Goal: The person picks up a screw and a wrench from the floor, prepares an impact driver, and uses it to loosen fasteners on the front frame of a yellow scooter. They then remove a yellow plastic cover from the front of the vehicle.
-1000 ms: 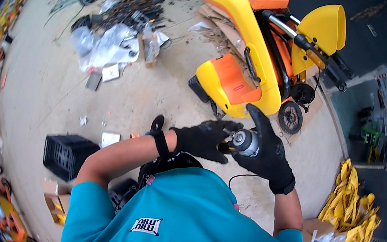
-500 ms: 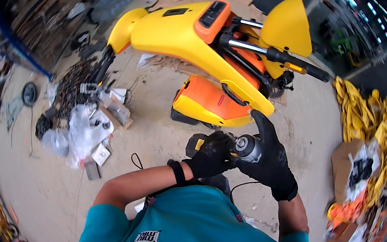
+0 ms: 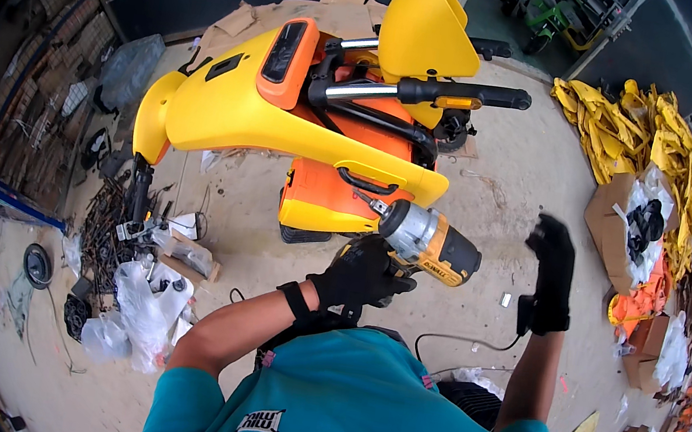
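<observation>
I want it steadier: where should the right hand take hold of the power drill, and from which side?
Probably the power drill by its rounded black rear housing, coming from the right: that end faces the empty right hand, the left hand holds the tool from the lower left, and the metal nose points up-left, away.
</observation>
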A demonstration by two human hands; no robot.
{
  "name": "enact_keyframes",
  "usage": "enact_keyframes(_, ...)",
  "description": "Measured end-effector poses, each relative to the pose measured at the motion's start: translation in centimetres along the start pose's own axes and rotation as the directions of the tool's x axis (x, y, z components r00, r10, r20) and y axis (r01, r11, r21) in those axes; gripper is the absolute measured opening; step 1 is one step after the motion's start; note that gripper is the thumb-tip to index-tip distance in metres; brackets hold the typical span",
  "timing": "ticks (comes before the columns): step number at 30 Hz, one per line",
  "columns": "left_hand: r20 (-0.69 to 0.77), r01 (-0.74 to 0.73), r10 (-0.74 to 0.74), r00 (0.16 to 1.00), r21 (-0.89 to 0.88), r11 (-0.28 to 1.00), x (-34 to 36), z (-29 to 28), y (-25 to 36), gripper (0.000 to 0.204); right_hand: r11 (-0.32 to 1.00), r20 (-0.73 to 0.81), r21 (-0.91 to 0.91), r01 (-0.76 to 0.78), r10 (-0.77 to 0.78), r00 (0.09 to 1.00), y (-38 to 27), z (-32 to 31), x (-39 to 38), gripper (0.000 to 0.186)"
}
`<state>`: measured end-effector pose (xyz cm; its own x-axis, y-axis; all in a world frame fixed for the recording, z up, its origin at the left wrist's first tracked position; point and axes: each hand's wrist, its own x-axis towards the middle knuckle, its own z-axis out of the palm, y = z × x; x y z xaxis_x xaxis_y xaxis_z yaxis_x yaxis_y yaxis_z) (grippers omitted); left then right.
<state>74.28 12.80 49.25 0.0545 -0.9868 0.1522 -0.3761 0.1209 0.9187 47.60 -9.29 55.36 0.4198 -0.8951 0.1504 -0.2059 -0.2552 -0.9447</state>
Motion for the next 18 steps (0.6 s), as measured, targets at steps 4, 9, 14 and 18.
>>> enact_keyframes(4, 0.055, 0.000, 0.003, 0.998, -0.054, 0.999, 2.1, 0.3, 0.1, 0.049, 0.955, 0.022, 0.025, -0.294, 0.293, 0.956, 11.1, -2.0, -2.7, 0.024)
enact_keyframes(9, 0.278, 0.274, -0.228, 0.933, -0.137, 0.952, 4.4, -0.3, 2.9, 0.044, 0.728, -0.018, -0.667, 0.157, -0.227, 0.974, 11.0, 1.3, -3.9, 0.030)
enact_keyframes(14, 0.233, -0.006, 0.009, 0.972, -0.014, 1.000, 6.3, 1.0, 2.0, 0.044, 0.964, -0.145, -0.259, -0.064, 0.026, 0.989, 7.7, 1.7, -3.4, 0.028)
enact_keyframes(18, 0.269, -0.034, 0.044, 0.962, -0.041, 0.999, 7.4, 0.9, 2.3, 0.040, 0.720, -0.122, -0.619, 0.315, -0.484, 0.866, 6.1, 2.9, -3.2, 0.024)
